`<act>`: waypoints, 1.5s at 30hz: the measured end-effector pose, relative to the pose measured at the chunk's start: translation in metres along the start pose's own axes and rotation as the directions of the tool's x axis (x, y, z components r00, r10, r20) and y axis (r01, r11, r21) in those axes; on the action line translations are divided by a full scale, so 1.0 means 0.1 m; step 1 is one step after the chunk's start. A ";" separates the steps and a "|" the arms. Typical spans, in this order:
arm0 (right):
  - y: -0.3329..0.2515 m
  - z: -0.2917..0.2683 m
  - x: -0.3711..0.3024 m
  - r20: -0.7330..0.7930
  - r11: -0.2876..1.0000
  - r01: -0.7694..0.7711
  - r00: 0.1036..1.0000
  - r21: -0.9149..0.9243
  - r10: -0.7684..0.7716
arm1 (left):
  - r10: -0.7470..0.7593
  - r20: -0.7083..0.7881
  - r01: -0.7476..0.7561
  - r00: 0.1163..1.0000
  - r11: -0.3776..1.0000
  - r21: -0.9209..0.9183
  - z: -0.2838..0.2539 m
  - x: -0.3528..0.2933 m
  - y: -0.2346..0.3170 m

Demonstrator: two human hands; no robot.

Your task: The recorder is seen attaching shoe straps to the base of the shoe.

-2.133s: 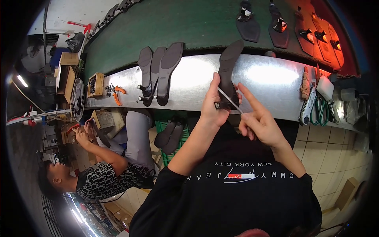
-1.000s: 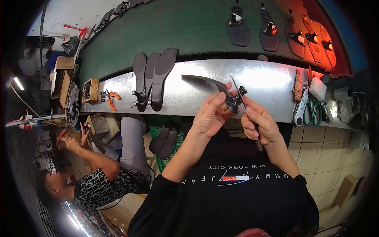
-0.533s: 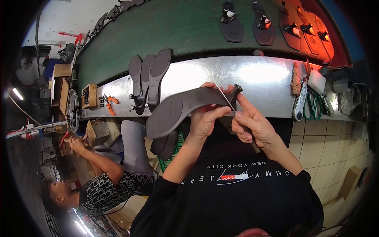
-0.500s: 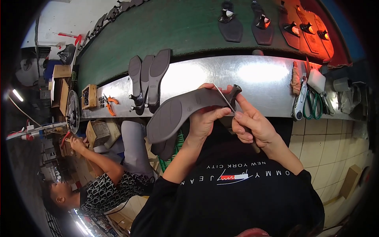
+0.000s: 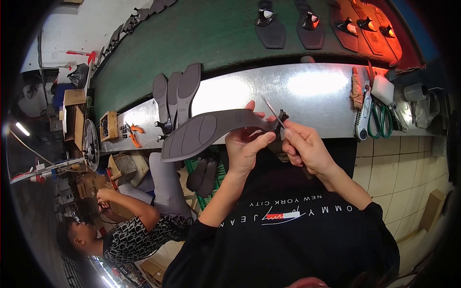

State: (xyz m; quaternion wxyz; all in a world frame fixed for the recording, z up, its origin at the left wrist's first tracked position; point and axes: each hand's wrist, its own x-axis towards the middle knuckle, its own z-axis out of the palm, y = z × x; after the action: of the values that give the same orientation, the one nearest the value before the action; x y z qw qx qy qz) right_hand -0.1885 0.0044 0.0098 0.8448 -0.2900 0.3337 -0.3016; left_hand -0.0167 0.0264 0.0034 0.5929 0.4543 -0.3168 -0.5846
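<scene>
My left hand [image 5: 244, 150] grips a dark grey shoe sole [image 5: 206, 130] near its narrow heel end, the wide toe part reaching out to the left over the table's front edge. A small dark heel [image 5: 284, 115] sits at the sole's right end. Closed around a slim tool, my right hand [image 5: 308, 148] has its thin metal blade [image 5: 272, 109] pointing up and left, across the sole beside the heel. Whether the blade touches the sole is hard to tell. Most of the tool's handle is hidden in my fingers.
Several heeled soles [image 5: 188, 86] lie on the steel table [image 5: 230, 91]; more [image 5: 271, 36] rest on the green belt [image 5: 201, 41]. Orange-handled pliers [image 5: 136, 136] and a wooden box [image 5: 108, 126] are left; a cutter [image 5: 363, 115] and green-handled scissors [image 5: 382, 122] right. A person [image 5: 139, 230] sits nearby.
The sole has turned in my left hand and its toe end has swung further left. My right hand keeps the blade near the heel. The other person's hands have moved lower.
</scene>
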 end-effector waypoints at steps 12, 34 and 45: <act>-0.22 -0.10 0.00 -0.050 0.959 0.253 0.964 -0.130 -0.261 | -0.190 0.045 0.195 0.981 0.947 -0.255 -0.11 0.03 0.00; -0.31 0.12 0.01 0.240 0.431 0.676 0.664 -0.598 -0.709 | -0.399 0.430 0.583 0.810 0.620 -0.524 0.06 0.01 -0.11; -0.48 -0.17 0.11 -0.122 0.788 0.449 0.833 -0.420 -0.540 | -0.335 0.363 0.473 0.869 0.778 -0.413 0.07 0.16 0.03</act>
State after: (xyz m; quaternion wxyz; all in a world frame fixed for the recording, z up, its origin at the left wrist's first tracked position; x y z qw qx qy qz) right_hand -0.2095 -0.0398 0.0284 0.6181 -0.4853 0.3944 -0.4764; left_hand -0.0202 0.0096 0.0061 0.4986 0.2629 -0.1301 -0.8157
